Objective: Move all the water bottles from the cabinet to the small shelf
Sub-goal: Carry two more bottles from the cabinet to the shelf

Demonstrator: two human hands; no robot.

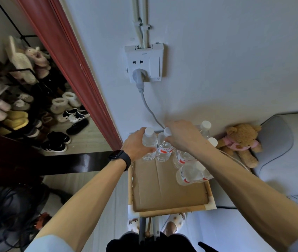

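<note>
Far left: shoe rack [26,99] crowded with slippers and shoes, then a red door frame [75,70]. Left hand [137,144], black watch [120,158] on the wrist, has its fingers wrapped round the shoulder of a clear bottle [149,144] with a white cap. This bottle stands at the back left corner of the small shelf [171,209], on the cardboard sheet [162,182] lining its top. Touching it on the right stands a second bottle [163,148], red label, also on the cardboard. Right hand [184,137] reaches over from the right, fingers curled down onto this bottle's cap and neck, pinching it. Under and beyond that forearm, more bottles [190,174] cluster along the shelf's right side; partly hidden, count unclear. Wall above: socket [144,64] with a grey plug in it. Far right: teddy bear [241,140] against a grey cushion [275,142].
</note>
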